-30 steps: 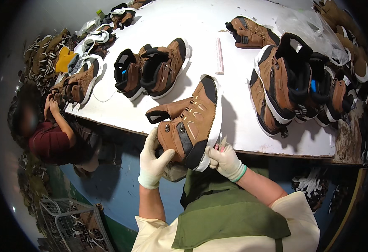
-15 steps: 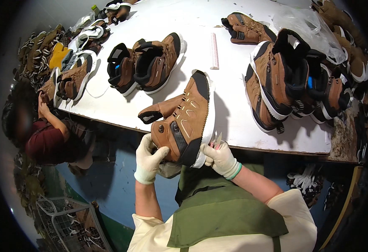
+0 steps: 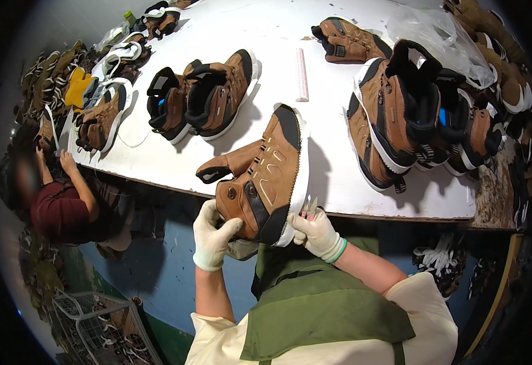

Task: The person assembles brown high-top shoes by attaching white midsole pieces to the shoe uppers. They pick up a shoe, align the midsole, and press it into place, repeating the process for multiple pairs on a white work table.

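A brown boot [image 3: 272,176] with a black toe cap and heel and a white sole edge is held up on its side at the table's front edge. My left hand [image 3: 213,237], in a pale glove, is closed on its collar, thumb on the brown leather. In my gloved right hand [image 3: 316,233] is a small pair of snips [image 3: 310,210], with narrow metal blades and some pink, pointing up beside the sole. The fingertips of that hand press against the white sole near the heel. The boot's tongue sticks out to the left.
Brown boots [image 3: 214,97] stand on the white table [image 3: 266,36], and more boots [image 3: 393,115] are piled at right. A ruler-like strip [image 3: 302,74] and a clear plastic bag [image 3: 439,42] lie farther back. A person [image 3: 65,201] works at far left, near a wire cart [image 3: 96,310].
My hands and the boot stay nearly in place; the view has shifted slightly. At far left the person's hands have moved apart, and the boot there has changed position.
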Motion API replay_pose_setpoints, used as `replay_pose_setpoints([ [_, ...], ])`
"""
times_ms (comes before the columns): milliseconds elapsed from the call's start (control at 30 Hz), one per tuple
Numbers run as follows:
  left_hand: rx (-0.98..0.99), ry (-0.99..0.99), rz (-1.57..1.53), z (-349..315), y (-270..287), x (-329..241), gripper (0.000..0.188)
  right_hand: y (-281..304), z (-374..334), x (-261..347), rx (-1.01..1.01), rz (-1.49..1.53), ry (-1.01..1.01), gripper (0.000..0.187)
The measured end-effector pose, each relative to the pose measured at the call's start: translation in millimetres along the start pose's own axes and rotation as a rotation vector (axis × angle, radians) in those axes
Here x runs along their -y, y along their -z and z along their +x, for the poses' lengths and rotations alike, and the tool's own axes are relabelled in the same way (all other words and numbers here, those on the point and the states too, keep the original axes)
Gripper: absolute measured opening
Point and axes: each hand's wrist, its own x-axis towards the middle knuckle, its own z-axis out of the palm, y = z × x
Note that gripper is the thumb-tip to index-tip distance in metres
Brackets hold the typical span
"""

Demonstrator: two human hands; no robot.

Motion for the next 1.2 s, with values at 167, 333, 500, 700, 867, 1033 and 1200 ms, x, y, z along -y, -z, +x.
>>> replay_pose_setpoints([
  [167, -0.001, -0.011, -0.013, -1.5, -1.0, -0.9, 0.039, 1.4, -1.9, -0.1, 0.002, 0.009, -0.011, 0.007],
  [333, -0.017, 0.014, -0.026, 4.0, -0.1, -3.9, 0.032, -6.6, -2.9, 8.9, 0.004, 0.035, 0.019, 0.007],
  [500, -0.022, -0.067, -0.078, 16.1, -0.5, -17.6, 0.029, -17.5, 2.0, 28.6, 0.08, 0.031, 0.044, 0.019],
  [700, -0.02, -0.003, -0.069, 27.7, 2.0, -18.8, 0.032, -26.9, 0.3, 41.2, 0.013, 0.021, 0.049, 0.025],
  [867, 0.013, 0.021, -0.105, 33.2, 2.0, -20.2, 0.039, -27.1, 0.9, 45.0, 0.027, 0.044, 0.064, 0.027],
  [1033, 0.07, 0.0, -0.288, 32.4, -8.1, -34.2, 0.037, -30.9, 1.3, 56.9, -0.035, 0.028, 0.066, 0.03],
  [1200, 0.132, -0.022, -0.311, 36.7, -9.5, -40.6, 0.04, -33.2, 5.2, 66.3, 0.02, 0.137, 0.092, 0.029],
])
